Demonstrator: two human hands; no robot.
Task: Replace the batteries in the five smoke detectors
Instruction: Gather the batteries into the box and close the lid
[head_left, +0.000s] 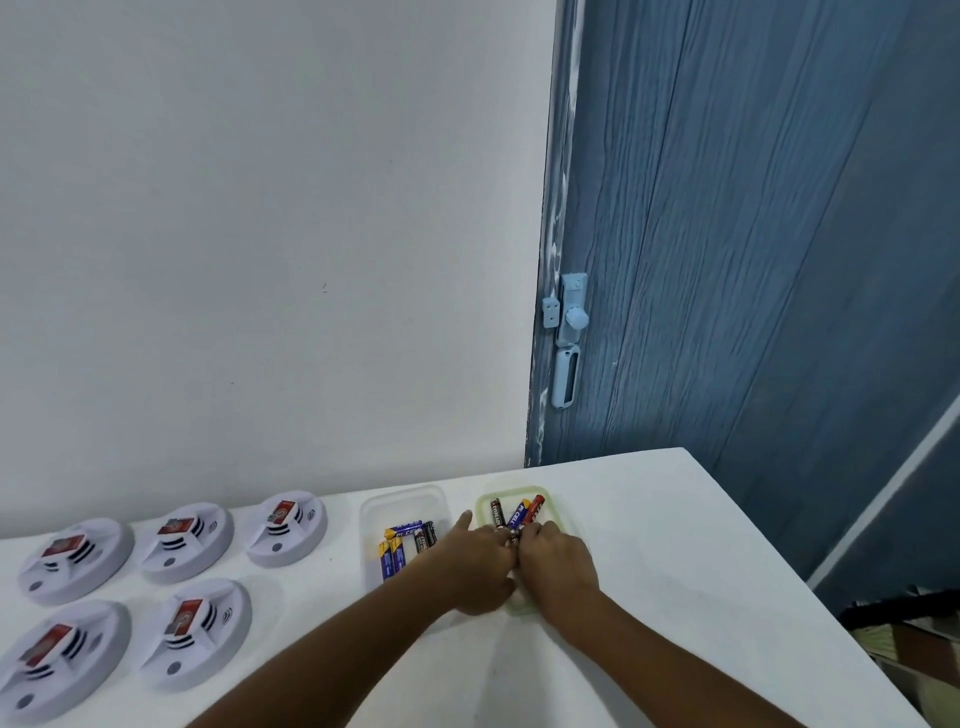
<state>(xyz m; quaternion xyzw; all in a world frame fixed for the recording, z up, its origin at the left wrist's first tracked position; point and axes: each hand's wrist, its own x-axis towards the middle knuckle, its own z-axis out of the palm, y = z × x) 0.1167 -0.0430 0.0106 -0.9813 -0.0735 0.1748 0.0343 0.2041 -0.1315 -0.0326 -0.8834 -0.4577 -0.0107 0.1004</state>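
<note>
A white table (649, 545) stands in the corner of a room. Behind it is a plain white wall (260, 234). To the right is a blue door (753, 234) with wood lines on it, and it has a pale blue knob and latch (571, 317).

Five round white smoke detectors (187, 540) lie on the left part of the table, three in a back row and two in a front row. Each one has a small red box-shaped battery (179, 526) sitting in its middle.

Two little trays sit side by side near the back of the table. The clear tray (400, 501) is on the left and holds a few blue-and-yellow and black batteries (400, 548). The pale green tray (514, 493) is just beside it on the right and holds red, black and blue batteries (519, 512).

Both arms reach out over the table. The left hand (480, 564) and the right hand (558, 564) are close together, touching, over the near end of the green tray. The fingers of both hands are curled around the ends of the batteries in that tray. The left thumb sticks up. I cannot tell just how many batteries each hand holds.
</note>
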